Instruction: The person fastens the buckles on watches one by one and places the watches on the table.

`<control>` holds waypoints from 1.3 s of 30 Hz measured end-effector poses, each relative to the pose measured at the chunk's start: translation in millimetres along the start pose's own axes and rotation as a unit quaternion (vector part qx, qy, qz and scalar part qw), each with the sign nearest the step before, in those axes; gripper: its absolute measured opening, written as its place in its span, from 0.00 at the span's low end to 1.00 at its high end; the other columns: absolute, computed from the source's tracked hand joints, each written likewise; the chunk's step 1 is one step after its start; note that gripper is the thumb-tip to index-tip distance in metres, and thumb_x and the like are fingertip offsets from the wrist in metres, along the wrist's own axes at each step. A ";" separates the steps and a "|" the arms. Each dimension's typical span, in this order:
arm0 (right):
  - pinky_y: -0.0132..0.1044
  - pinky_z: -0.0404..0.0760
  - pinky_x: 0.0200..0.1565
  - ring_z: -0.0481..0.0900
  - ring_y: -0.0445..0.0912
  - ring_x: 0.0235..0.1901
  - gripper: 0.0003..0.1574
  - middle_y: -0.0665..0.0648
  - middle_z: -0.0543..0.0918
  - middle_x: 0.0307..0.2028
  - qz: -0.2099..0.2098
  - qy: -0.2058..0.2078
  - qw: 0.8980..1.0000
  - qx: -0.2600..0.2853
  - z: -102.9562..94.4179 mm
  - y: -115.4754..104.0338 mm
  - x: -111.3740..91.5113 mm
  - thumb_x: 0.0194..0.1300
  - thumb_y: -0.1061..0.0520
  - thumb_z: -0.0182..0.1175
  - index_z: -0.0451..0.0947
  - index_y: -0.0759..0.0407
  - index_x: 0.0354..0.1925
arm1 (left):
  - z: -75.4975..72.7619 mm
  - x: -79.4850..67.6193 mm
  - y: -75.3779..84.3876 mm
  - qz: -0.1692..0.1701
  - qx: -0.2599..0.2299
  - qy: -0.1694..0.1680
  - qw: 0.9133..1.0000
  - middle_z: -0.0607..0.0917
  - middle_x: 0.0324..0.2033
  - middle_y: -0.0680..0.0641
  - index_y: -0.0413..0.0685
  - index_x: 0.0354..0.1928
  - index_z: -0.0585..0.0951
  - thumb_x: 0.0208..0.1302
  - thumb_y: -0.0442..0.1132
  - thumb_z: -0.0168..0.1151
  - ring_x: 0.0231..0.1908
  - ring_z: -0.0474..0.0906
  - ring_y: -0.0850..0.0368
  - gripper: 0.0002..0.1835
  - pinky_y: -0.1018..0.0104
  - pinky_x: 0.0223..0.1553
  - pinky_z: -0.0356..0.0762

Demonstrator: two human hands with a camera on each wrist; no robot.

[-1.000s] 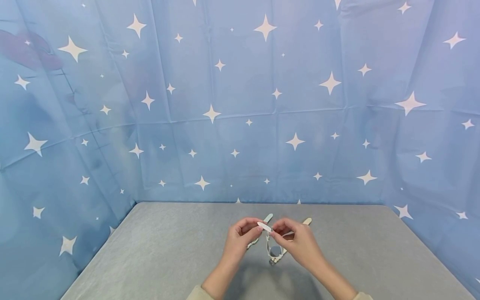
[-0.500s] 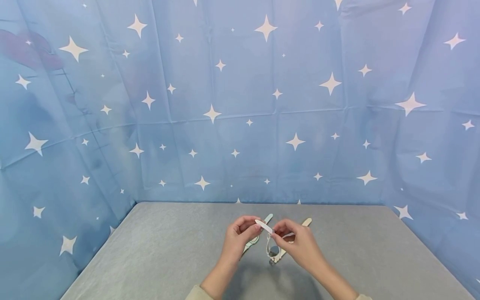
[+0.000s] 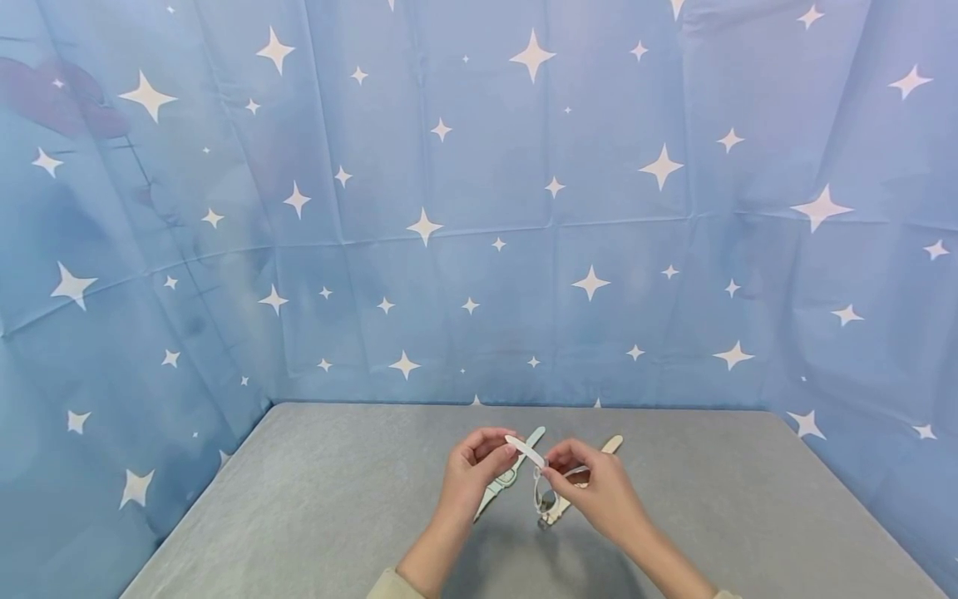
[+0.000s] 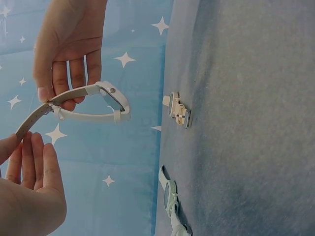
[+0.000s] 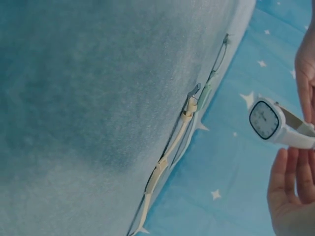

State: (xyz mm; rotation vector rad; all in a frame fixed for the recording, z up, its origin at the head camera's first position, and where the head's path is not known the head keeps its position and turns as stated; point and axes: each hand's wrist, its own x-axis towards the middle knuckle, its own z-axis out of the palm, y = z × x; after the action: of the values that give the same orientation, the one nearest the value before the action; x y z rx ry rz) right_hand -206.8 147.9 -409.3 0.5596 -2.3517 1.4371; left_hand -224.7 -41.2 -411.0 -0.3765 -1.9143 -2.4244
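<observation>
Both hands, left hand (image 3: 471, 474) and right hand (image 3: 599, 491), pinch the white watch (image 3: 540, 491) strap (2 watches lie below). A slipping strap tip could let it drop.

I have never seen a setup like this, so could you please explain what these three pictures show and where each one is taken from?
No machine here: a person works with two bare hands and wears three cameras. The wide picture comes from a head camera looking down at a grey table with a starry blue backdrop behind it. The other two come from cameras on the wrists, so they look turned sideways.

In the head view, the left hand and the right hand hold a white watch between them above the table. The left wrist view shows its strap looped, with each hand pinching the strap. The right wrist view shows its dial.

Two more watches lie flat on the table: a green watch and a cream watch, partly hidden behind the hands.
</observation>
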 end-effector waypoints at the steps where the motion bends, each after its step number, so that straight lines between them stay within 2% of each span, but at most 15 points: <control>1: 0.31 0.85 0.33 0.82 0.32 0.30 0.06 0.50 0.87 0.29 0.002 -0.001 1.000 0.001 0.0 0.0 -0.1 0.60 0.62 0.70 0.81 0.56 0.35 | 0.0 -0.1 0.3 0.000 -0.001 0.001 1.000 0.88 0.43 0.42 0.27 0.51 0.79 0.65 0.32 0.65 0.42 0.86 0.61 0.16 0.68 0.49 0.84; 8: 0.32 0.85 0.32 0.81 0.32 0.30 0.06 0.49 0.87 0.29 0.002 -0.001 1.000 0.008 -0.3 -0.1 -0.6 0.60 0.61 0.70 0.81 0.56 0.35 | -0.5 -0.5 0.5 -0.005 -0.002 0.008 1.000 0.88 0.44 0.42 0.28 0.51 0.79 0.65 0.33 0.65 0.43 0.86 0.62 0.17 0.66 0.50 0.84; 15: 0.31 0.84 0.33 0.81 0.32 0.31 0.06 0.51 0.87 0.30 0.001 -0.001 1.000 0.015 -1.1 -0.5 -1.9 0.60 0.62 0.70 0.81 0.56 0.35 | -0.8 -0.8 -0.6 0.003 0.001 -0.001 1.000 0.87 0.46 0.39 0.27 0.52 0.78 0.67 0.33 0.63 0.43 0.86 0.63 0.16 0.66 0.50 0.84; 20: 0.30 0.84 0.33 0.81 0.32 0.31 0.06 0.53 0.87 0.30 0.015 -0.005 1.000 0.025 -1.9 -1.1 -2.8 0.61 0.62 0.69 0.81 0.56 0.36 | -0.8 -1.1 -1.7 0.006 0.005 -0.008 1.000 0.86 0.47 0.36 0.27 0.53 0.78 0.67 0.32 0.62 0.45 0.86 0.60 0.17 0.65 0.50 0.84; 27: 0.29 0.85 0.34 0.81 0.33 0.32 0.05 0.54 0.87 0.31 0.027 -0.011 0.999 0.031 -3.5 -1.8 -2.8 0.62 0.61 0.69 0.81 0.56 0.37 | -0.7 -1.1 -3.1 -0.012 -0.014 -0.025 1.000 0.87 0.45 0.40 0.24 0.54 0.75 0.67 0.30 0.62 0.44 0.87 0.62 0.18 0.65 0.52 0.83; 33: 0.29 0.85 0.35 0.82 0.33 0.32 0.06 0.56 0.87 0.31 0.029 -0.011 0.999 0.035 -3.0 -3.0 -3.3 0.62 0.61 0.69 0.81 0.57 0.37 | -0.2 -1.5 -5.1 -0.025 0.008 -0.028 0.999 0.87 0.45 0.39 0.26 0.53 0.77 0.67 0.32 0.63 0.44 0.87 0.61 0.17 0.62 0.52 0.83; 39: 0.27 0.85 0.35 0.82 0.33 0.32 0.05 0.54 0.87 0.32 0.040 -0.015 0.998 0.034 -2.9 -4.0 -2.5 0.62 0.61 0.69 0.81 0.57 0.37 | 0.6 -1.9 -8.2 -0.036 0.027 -0.029 0.999 0.88 0.46 0.37 0.28 0.53 0.78 0.67 0.34 0.63 0.43 0.86 0.60 0.17 0.68 0.47 0.84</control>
State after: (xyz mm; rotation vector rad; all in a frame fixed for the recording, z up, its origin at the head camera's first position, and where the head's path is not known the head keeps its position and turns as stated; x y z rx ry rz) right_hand -202.4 149.3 -406.2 0.5132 -2.3813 1.5602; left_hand -224.1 -38.9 -419.1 -0.3858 -2.0485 -2.4249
